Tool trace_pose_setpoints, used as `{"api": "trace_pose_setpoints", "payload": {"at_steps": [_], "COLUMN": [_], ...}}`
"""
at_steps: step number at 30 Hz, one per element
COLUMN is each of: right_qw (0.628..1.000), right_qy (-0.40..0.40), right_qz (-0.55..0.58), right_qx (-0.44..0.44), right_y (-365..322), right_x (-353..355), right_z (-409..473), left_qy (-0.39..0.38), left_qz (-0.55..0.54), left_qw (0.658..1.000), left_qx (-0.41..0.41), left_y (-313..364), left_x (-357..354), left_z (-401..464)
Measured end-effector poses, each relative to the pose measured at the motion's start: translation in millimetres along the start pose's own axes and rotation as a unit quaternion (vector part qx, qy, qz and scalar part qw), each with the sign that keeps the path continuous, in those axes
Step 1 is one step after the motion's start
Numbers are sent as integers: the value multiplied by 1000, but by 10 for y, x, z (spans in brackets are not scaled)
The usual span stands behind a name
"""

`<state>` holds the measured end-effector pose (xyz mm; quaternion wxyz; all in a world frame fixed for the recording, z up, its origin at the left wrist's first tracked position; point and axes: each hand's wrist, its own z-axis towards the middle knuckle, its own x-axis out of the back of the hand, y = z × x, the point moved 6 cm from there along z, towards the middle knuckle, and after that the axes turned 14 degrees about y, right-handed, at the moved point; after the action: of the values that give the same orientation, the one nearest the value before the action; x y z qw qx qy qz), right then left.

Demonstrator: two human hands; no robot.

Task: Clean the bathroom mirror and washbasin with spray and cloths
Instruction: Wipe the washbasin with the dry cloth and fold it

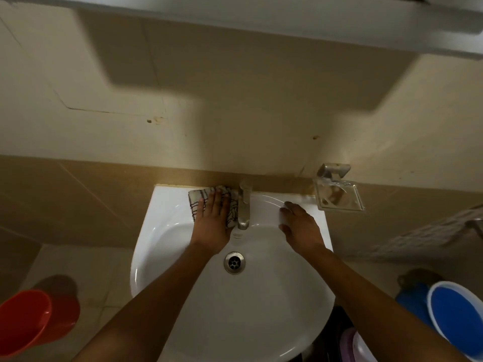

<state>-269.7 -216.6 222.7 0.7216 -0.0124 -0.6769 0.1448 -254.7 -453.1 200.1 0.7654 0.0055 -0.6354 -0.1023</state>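
Cloth point(209, 202): pale with dark wavy lines, crumpled on the white washbasin point(156, 231) back ledge, just left of the metal tap point(244, 207). My left hand point(213, 226) presses it flat, fingers spread. Right hand point(300, 228) rests on the right ledge, grip unclear. No readable writing.

Left hand point(213, 218) lies flat, fingers spread; right hand point(300, 227) curled, palm down.

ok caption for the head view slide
Left hand presses a striped cloth beside the tap; right hand braces the washbasin.
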Motion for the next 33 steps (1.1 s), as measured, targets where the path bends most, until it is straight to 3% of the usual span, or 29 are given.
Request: {"api": "trace_pose_setpoints", "payload": {"at_steps": [5,14,24,31,33], "right_qw": [998,998,998,998,996], "right_qy": [-37,-50,-42,-6,-4], "right_qz": [4,-34,21,45,67], "right_qx": [53,36,34,-41,-50], "right_y": [197,716,789,931,937], "right_x": [86,259,328,348,360], "right_z": [-51,-213,-192,-226,-229], "left_qy": [19,9,-1,-14,-10], "left_qz": [-9,-56,-27,1,-2], "left_qw": [1000,998,999,999,999], "left_qx": [-17,36,-30,45,34], "left_y": [41,546,1308,1506,1568], "left_x": [29,32,-171,-362,-364], "left_z": [-172,-529,-200,199,191]}}
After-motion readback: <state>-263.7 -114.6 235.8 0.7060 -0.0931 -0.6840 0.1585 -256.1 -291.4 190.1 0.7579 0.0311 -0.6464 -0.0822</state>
